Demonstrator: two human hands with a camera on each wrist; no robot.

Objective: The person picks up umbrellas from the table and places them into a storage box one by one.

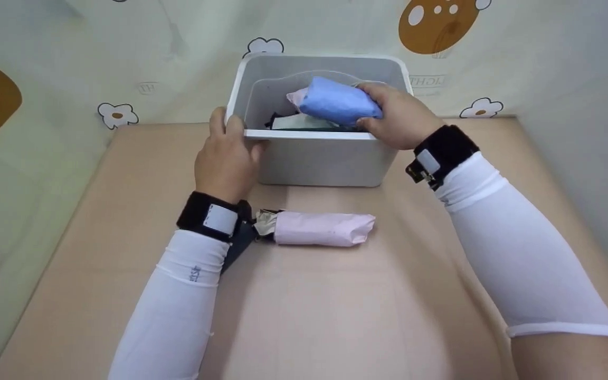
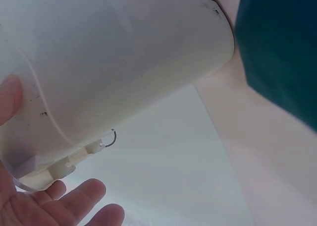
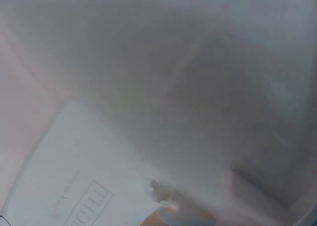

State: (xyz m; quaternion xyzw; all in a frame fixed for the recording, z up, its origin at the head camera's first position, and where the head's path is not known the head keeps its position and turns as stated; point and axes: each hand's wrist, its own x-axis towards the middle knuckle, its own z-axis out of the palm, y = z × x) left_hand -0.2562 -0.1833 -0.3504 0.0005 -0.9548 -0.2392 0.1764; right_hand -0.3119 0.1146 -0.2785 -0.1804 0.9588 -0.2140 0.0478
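Observation:
My left hand grips the front left corner of a pale grey plastic bin, with fingers over its rim. In the left wrist view, its thumb lies on the bin's outer wall. My right hand holds a crinkled blue bundle over the bin's opening, thumb on the near side. Inside the bin show a pink wrapped thing and a pale flat thing, partly hidden by the blue bundle and front wall. The right wrist view shows mostly the bin's blurred outer wall.
On the table, in front of the bin, lies a pink wrapped bundle with a khaki end. A dark flat thing sits beside my left wrist. Patterned cloth stands behind and at both sides.

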